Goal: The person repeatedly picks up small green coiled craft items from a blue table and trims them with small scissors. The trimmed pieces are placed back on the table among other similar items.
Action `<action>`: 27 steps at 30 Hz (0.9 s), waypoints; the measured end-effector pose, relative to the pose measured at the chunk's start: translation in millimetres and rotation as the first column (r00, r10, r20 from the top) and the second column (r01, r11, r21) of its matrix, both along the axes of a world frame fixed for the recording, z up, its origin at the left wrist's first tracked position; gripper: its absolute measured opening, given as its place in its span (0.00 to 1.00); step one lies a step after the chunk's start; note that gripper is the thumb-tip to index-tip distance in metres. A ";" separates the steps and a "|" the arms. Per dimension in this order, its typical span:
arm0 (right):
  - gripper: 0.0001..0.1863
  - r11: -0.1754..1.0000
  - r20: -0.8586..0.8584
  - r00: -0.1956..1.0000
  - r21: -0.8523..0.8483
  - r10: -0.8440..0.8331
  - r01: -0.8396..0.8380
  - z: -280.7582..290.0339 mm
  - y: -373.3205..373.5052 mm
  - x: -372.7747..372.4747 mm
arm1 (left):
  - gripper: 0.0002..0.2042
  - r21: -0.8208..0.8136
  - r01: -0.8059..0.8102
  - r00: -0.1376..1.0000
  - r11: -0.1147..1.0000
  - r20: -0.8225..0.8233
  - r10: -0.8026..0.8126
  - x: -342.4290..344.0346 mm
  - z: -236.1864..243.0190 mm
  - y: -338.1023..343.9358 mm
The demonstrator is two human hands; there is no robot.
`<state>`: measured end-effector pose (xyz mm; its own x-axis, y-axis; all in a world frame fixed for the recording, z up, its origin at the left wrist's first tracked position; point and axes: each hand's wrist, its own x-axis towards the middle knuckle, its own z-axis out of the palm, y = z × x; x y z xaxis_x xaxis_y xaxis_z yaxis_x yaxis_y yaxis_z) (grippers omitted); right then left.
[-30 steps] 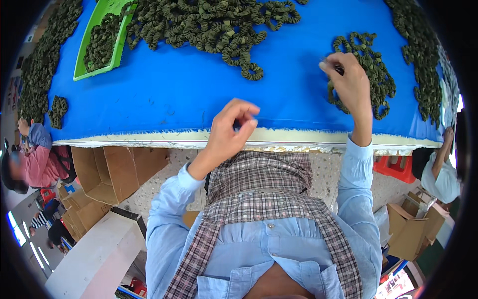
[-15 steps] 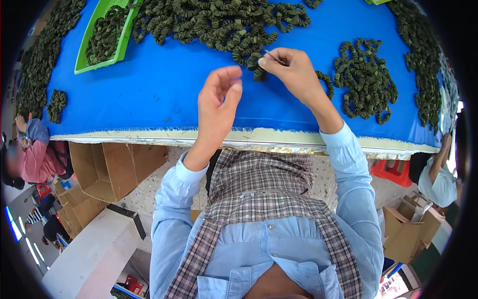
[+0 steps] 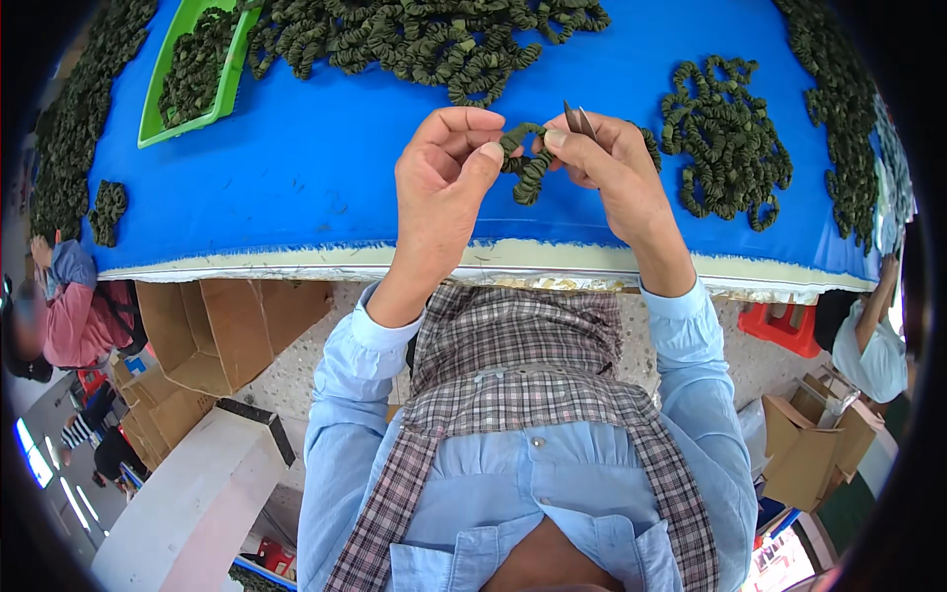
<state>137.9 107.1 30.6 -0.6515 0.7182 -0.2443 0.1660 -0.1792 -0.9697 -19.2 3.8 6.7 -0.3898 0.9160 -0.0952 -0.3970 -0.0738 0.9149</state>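
A dark green gathered fabric scrunchie (image 3: 529,185) is stretched between my hands above the blue cloth (image 3: 326,197). My left hand (image 3: 436,192) pinches its left side between thumb and fingers. With thumb and forefinger, my right hand (image 3: 631,183) grips the other side. Small thread snips (image 3: 579,120) are also tucked in the right hand, their pointed blades sticking up past the fingers; their handle is hidden. Beyond my hands lies a big heap of matching scrunchies (image 3: 395,44). A smaller pile of scrunchies (image 3: 725,148) lies to the right of my right hand.
A green plastic tray (image 3: 233,84) with scrunchies stands at the far left. More scrunchies (image 3: 89,109) line the left side. A person in a pink top (image 3: 74,316) is at the left edge, another person (image 3: 868,345) at the right. Cardboard boxes (image 3: 232,331) stand below the table edge.
My right hand has drawn a scrunchie back from the heap, toward me. My left hand has closed in and taken its other side. The snips' blades now point upward.
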 end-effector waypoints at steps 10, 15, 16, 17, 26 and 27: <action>0.13 0.999 -0.065 0.997 -0.026 -0.035 0.033 -4.5 -5.7 8.9 | 0.09 0.038 0.102 0.960 0.994 0.259 -0.108 4.5 4.6 -2.4; 0.11 0.997 -0.159 0.987 0.066 -0.033 0.044 -3.5 -8.7 10.4 | 0.09 0.060 0.060 0.998 0.996 -0.007 -0.059 12.3 5.7 -3.2; 0.11 0.996 -0.191 0.981 0.083 -0.007 0.024 -4.1 -8.2 11.2 | 0.09 0.073 0.045 0.993 0.996 -0.109 -0.037 13.2 6.2 -4.3; 0.11 0.995 -0.223 0.975 0.101 0.018 0.004 -6.0 -7.4 12.4 | 0.09 0.127 -0.009 0.966 0.992 -0.257 0.041 14.5 3.2 -3.9; 0.10 0.898 -0.267 0.963 0.433 0.041 0.082 -17.9 -5.5 22.9 | 0.15 0.394 -0.022 0.579 0.919 -0.744 0.333 16.5 -8.4 1.4; 0.11 0.874 -0.250 0.968 0.477 0.032 0.095 -14.9 -4.8 23.0 | 0.15 0.382 -0.025 0.582 0.924 -0.746 0.324 14.8 -9.2 3.4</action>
<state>161.0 102.3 15.7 -0.6195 0.7256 0.2997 -0.0826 0.3194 -0.9440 -4.3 7.2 -2.5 -0.3267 0.7392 0.5889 0.5147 -0.3835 0.7668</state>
